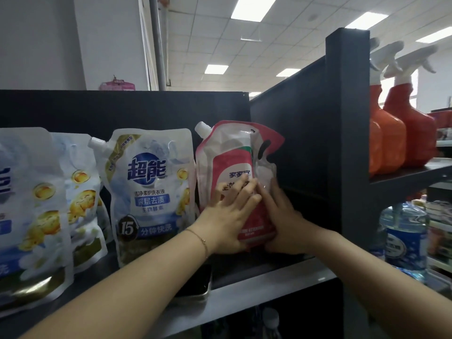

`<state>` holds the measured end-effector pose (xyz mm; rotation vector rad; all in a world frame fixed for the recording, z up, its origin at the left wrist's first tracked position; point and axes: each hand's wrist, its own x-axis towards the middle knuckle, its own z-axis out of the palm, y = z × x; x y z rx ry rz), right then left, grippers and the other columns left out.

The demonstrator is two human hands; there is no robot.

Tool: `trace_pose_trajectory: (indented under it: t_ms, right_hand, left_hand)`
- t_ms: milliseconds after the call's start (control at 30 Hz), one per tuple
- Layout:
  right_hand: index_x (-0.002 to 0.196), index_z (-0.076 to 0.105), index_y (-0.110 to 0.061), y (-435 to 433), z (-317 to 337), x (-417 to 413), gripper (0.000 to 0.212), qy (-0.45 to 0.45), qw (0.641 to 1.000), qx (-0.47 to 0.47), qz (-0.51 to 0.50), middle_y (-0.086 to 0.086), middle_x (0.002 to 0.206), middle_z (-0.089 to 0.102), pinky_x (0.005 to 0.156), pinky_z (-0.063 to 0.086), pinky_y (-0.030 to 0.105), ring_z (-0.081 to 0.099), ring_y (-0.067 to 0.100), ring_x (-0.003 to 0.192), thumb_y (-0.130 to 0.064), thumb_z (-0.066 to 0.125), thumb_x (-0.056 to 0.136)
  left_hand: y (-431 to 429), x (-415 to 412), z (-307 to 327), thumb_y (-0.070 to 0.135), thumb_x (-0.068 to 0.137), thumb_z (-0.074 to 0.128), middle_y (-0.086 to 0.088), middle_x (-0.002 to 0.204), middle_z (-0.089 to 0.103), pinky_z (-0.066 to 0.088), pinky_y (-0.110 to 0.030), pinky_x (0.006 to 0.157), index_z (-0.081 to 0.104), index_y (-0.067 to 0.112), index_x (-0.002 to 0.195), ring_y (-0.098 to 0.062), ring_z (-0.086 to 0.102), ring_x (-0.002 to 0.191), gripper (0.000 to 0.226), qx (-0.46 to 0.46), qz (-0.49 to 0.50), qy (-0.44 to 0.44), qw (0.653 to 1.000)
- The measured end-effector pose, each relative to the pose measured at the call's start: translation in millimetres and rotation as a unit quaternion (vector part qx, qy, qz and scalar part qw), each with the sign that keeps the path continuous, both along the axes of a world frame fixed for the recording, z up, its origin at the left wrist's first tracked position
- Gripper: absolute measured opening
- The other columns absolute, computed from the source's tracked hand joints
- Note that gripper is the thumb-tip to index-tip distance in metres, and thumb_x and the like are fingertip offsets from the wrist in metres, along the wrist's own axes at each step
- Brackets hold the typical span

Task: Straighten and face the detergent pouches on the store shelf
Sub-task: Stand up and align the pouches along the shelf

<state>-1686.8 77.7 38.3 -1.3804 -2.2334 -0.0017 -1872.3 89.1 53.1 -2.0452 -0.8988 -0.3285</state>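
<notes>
A red and white detergent pouch (232, 157) with a white spout stands upright at the right end of the black shelf (256, 287), its front towards me. My left hand (227, 216) lies flat on its front, fingers spread. My right hand (283, 221) wraps its right edge and lower corner, so both hands hold it. Left of it stands a white and blue pouch (149, 192) facing forward. Further left, two more white pouches (31, 211) with yellow bubbles stand one behind the other (80, 192), slightly turned.
A black divider panel (305, 133) closes the shelf bay just right of the red pouch. Beyond it stand orange spray bottles (401, 133) and, lower, a blue water jug (403, 236). A dark phone (198, 282) lies on the shelf under my left forearm.
</notes>
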Motion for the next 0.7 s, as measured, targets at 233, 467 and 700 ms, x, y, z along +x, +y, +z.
trace_pose_trajectory:
  t_ms: [233, 467, 700]
  right_hand:
    - [0.125, -0.040, -0.053, 3.1, 1.7, 5.1, 0.118, -0.029, 0.999, 0.015, -0.017, 0.004, 0.149, -0.044, 0.100, 0.044, 0.041, 0.034, 0.044, 0.135, -0.015, 0.065, 0.085]
    - [0.137, -0.038, -0.041, 18.9, 4.2, -11.4, 0.118, -0.088, 0.990, -0.027, -0.106, 0.014, 0.148, -0.043, 0.106, 0.039, 0.052, 0.031, 0.050, 0.134, -0.014, 0.065, 0.086]
    - [0.145, -0.030, -0.033, 27.1, 8.2, -21.8, 0.108, -0.111, 0.984, 0.009, -0.142, 0.022, 0.152, -0.032, 0.105, 0.037, 0.052, 0.029, 0.047, 0.136, -0.023, 0.062, 0.091]
  left_hand:
    - [14.5, -3.8, 0.1, 0.066, 0.078, 0.059, 0.006, 0.139, -0.054, -0.020, -0.048, 0.110, -0.029, 0.031, 0.140, -0.019, -0.048, 0.130, 0.113, -0.094, 0.051, -0.014, 0.994]
    - [29.4, -2.3, -3.2, 0.064, 0.070, 0.069, 0.001, 0.140, -0.052, -0.018, -0.044, 0.112, -0.042, 0.030, 0.137, -0.020, -0.049, 0.126, 0.134, -0.100, 0.077, -0.058, 0.990]
    - [33.9, -0.8, -0.5, 0.053, 0.074, 0.071, -0.002, 0.143, -0.047, -0.014, -0.045, 0.113, -0.040, 0.028, 0.138, -0.022, -0.038, 0.135, 0.131, -0.091, 0.112, -0.073, 0.987]
